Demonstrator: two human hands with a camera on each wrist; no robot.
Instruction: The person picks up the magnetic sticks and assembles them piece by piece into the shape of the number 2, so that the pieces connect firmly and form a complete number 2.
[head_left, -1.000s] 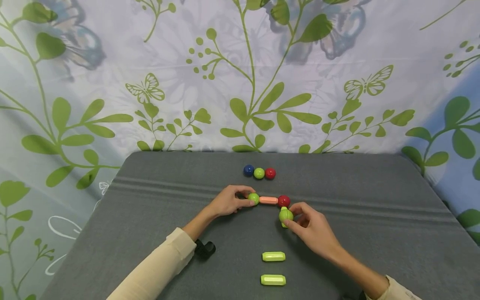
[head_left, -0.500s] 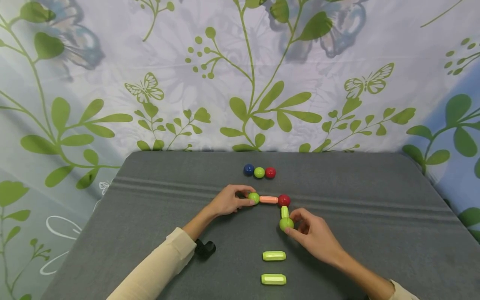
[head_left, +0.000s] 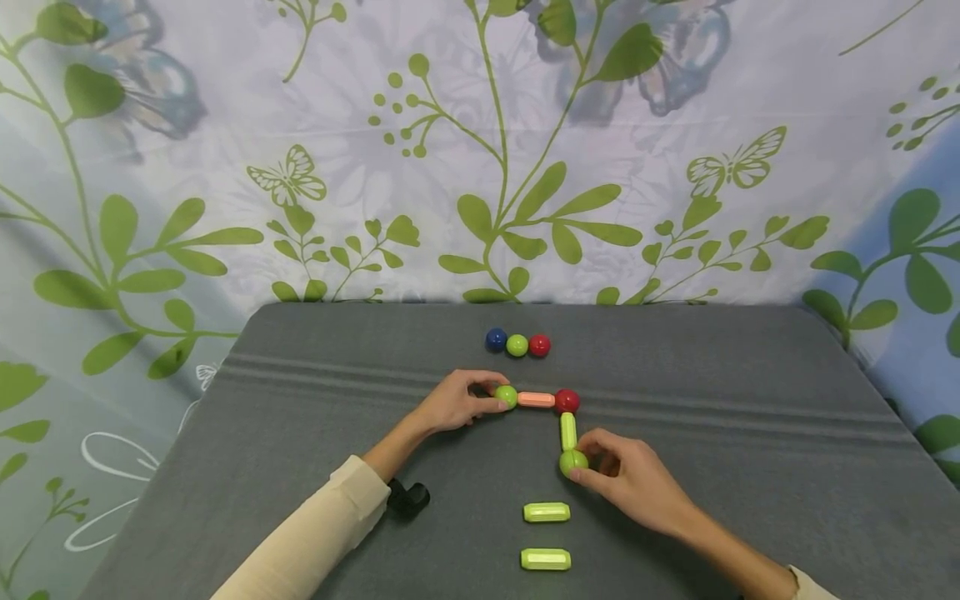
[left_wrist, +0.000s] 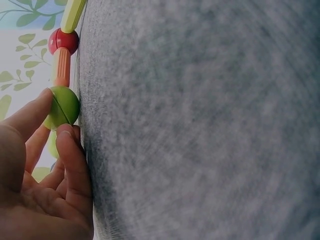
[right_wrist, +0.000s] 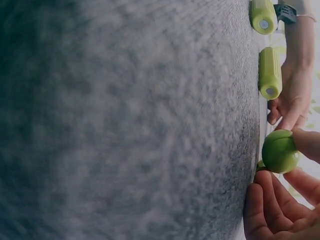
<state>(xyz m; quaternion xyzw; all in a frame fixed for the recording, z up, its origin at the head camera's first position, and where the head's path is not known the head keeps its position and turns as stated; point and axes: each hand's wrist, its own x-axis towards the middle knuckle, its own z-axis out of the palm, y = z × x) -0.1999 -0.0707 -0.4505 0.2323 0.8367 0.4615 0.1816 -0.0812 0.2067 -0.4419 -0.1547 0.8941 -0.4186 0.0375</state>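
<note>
2 hands, head view: L hand pinches L ball, R hand pinches R ball, over grey bench.
R ball: moved toward wearer vs. a sec ago; green rod now shows betw. it & red ball.
Chain: w/ orange rod, prob. now 2 legs meeting at red ball.
Around: 3 spare balls in a row beyond; 2 loose rods nearside of R ball, closest obstacles.
L wrist view: thumb & finger on L ball; orange rod meets it.
R wrist view: R ball pinched; green rod mostly hidden, can't tell if joined.
</note>
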